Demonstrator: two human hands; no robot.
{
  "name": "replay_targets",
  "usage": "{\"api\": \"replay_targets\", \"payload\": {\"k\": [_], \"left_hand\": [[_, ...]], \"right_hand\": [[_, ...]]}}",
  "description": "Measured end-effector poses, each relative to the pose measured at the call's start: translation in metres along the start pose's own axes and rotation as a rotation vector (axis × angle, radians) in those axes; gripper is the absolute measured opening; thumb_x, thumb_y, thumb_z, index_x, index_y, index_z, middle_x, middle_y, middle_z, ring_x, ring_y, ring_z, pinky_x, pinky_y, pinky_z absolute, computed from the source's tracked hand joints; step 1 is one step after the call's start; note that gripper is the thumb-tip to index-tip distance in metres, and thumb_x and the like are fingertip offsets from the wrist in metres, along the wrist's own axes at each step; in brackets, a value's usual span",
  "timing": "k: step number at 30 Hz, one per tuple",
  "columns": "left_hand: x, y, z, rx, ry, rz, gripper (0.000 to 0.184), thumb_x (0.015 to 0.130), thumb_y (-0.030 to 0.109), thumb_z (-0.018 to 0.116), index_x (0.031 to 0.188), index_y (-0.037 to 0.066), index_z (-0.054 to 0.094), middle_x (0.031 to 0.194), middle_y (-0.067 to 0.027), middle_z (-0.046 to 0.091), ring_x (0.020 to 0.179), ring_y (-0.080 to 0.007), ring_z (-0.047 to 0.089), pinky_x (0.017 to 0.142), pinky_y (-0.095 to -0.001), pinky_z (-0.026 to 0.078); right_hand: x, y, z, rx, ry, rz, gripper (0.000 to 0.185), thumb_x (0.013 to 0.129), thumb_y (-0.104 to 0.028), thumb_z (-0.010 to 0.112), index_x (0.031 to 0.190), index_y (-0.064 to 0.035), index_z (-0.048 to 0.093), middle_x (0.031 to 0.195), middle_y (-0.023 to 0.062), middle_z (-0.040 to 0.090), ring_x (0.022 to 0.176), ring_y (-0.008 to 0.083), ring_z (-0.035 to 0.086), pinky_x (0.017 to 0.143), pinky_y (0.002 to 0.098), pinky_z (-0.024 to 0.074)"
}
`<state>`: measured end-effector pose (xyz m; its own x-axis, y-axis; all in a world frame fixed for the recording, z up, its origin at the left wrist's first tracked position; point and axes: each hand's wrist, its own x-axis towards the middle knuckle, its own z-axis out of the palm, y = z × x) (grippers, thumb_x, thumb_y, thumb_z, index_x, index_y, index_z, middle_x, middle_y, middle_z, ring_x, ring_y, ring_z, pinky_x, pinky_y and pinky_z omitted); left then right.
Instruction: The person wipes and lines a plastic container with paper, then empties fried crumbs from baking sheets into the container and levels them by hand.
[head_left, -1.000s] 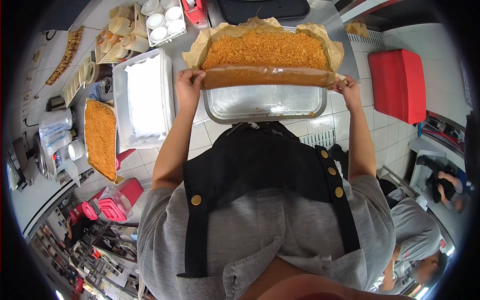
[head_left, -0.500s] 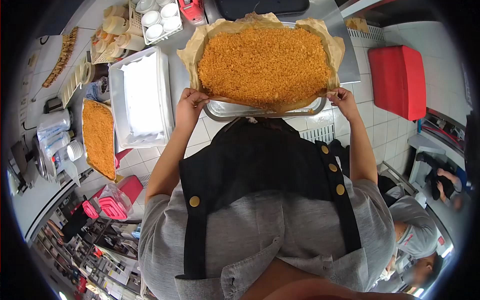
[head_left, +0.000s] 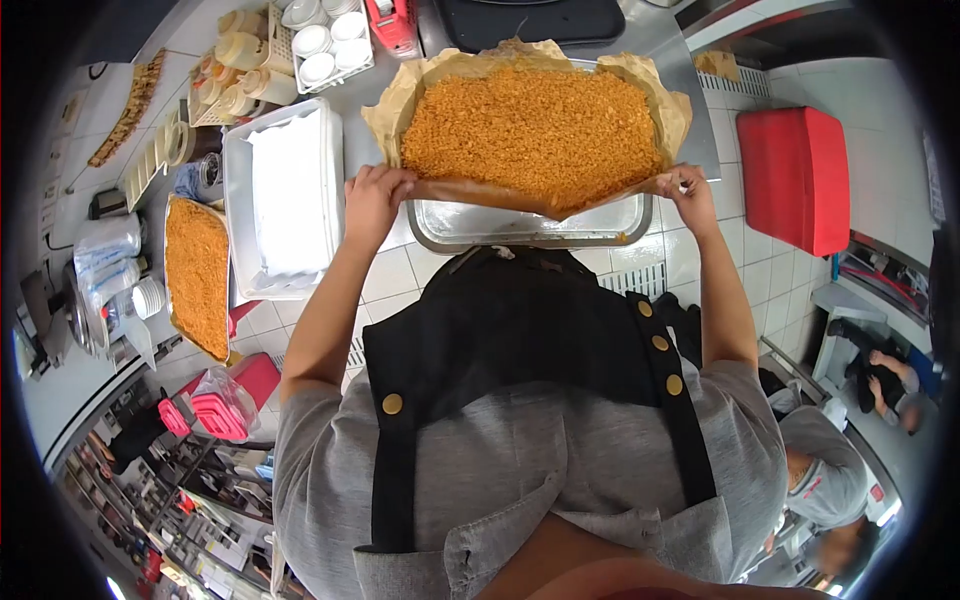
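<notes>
Orange-brown crumbs [head_left: 530, 130] lie in a heap on brown baking paper [head_left: 385, 115], whose crumpled edges stand up at the back and sides. My left hand [head_left: 375, 200] pinches the near left corner of the paper, and my right hand [head_left: 690, 195] pinches the near right corner. Between my hands the near edge of the paper is lifted and sags in the middle. Beneath it, the front part of a metal tray [head_left: 530, 235] shows bare; the paper covers most of the rest.
A white plastic tub [head_left: 335, 200] with white lining stands left of the tray. Beyond it is another crumb-filled tray [head_left: 198, 275]. White cups [head_left: 333, 50] and bottles [head_left: 245, 60] are at the upper left. A red bin [head_left: 795, 180] stands right. A co-worker [head_left: 825, 460] is at the lower right.
A second ago the near paper edge was folded up over the front crumbs. It has come down toward me, uncovering them, and since half a second ago its middle has drawn into a point.
</notes>
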<state>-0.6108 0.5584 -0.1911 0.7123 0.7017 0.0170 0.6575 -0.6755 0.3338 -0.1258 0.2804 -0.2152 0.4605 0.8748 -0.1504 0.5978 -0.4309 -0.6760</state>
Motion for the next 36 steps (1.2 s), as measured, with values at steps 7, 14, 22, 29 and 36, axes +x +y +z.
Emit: {"api": "replay_targets", "payload": {"k": [7, 14, 22, 29, 36], "left_hand": [[0.067, -0.016, -0.002, -0.112, 0.032, -0.186, 0.015, 0.091, 0.031, 0.073, 0.101, 0.022, 0.078, 0.101, 0.0005, 0.071, 0.111, -0.0252, 0.06, 0.092, -0.0514, 0.042], [0.117, -0.085, 0.035, -0.291, -0.184, -0.229, 0.024, 0.083, 0.043, 0.082, 0.1, 0.027, 0.081, 0.136, -0.0028, 0.067, 0.154, -0.0324, 0.024, 0.119, -0.058, 0.023], [0.143, -0.103, 0.032, -0.431, -0.396, -0.104, 0.025, 0.076, 0.042, 0.087, 0.094, 0.025, 0.083, 0.146, -0.0052, 0.061, 0.158, -0.0311, 0.01, 0.123, -0.0538, 0.002], [0.163, -0.103, 0.033, -0.325, -0.582, -0.121, 0.025, 0.072, 0.037, 0.09, 0.091, 0.022, 0.083, 0.151, -0.0033, 0.051, 0.147, -0.0329, 0.026, 0.12, -0.0558, 0.014], [0.147, -0.103, 0.058, -0.507, -0.367, -0.052, 0.022, 0.068, 0.034, 0.093, 0.085, 0.024, 0.082, 0.145, -0.0042, 0.048, 0.138, -0.0345, 0.034, 0.114, -0.0577, 0.03]], "right_hand": [[0.06, -0.002, 0.002, -0.255, 0.256, -0.201, 0.022, 0.078, -0.02, 0.087, 0.095, -0.0091, 0.078, 0.139, 0.0102, 0.058, 0.126, 0.0331, 0.049, 0.112, 0.0389, 0.0354], [0.105, 0.034, 0.001, 0.142, 0.082, 0.003, 0.027, 0.075, -0.019, 0.092, 0.096, -0.0082, 0.081, 0.171, 0.022, 0.011, 0.148, 0.0348, 0.038, 0.108, 0.0384, 0.0477], [0.139, 0.023, -0.002, 0.189, -0.149, 0.034, 0.023, 0.073, -0.016, 0.093, 0.09, -0.0078, 0.08, 0.166, 0.0188, 0.026, 0.148, 0.0304, 0.039, 0.115, 0.0373, 0.0415], [0.151, 0.014, 0.004, 0.198, -0.196, 0.052, 0.02, 0.073, -0.015, 0.092, 0.087, -0.0072, 0.08, 0.158, 0.0165, 0.037, 0.146, 0.0288, 0.04, 0.116, 0.0366, 0.0382], [0.149, 0.002, 0.005, 0.316, -0.109, 0.017, 0.017, 0.076, -0.008, 0.089, 0.089, -0.0039, 0.08, 0.152, 0.0168, 0.048, 0.134, 0.0249, 0.052, 0.106, 0.0341, 0.0459]]}}
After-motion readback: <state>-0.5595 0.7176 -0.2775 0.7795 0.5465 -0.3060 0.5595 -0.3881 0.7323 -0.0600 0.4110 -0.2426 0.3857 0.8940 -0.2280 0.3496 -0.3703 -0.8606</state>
